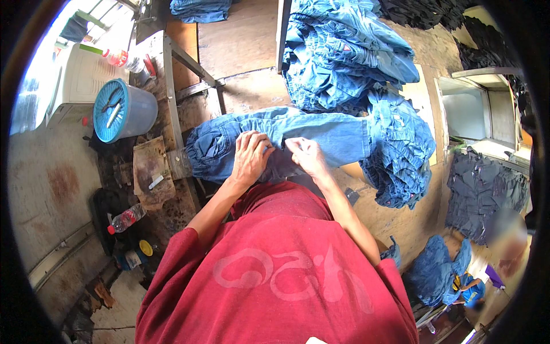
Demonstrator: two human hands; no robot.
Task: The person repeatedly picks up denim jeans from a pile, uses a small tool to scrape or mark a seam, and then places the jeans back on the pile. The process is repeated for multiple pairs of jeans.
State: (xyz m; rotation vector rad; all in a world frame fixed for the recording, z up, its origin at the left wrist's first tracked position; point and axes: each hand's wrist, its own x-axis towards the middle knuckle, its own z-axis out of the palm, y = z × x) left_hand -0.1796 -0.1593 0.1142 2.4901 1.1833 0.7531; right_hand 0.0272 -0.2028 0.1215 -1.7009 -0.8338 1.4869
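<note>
Blue denim garment (338, 135) lies on the person's side of the tall denim pile (344, 60), left hand (251, 155) bent-fingered on it, right hand (308, 155) curled over it, hands apart, grips can't tell; steadying it left-handed should limit bunching.

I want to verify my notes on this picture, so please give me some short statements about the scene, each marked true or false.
1. The left hand touches the blue garment. True.
2. Both hands wear gloves. False: the left hand and the right hand are bare.
3. A pile of blue clothes lies beyond the blue garment. True.
4. The bucket stands on the person's right. False: the bucket is on the left.
5. The person's top is green. False: the top is red.
</note>
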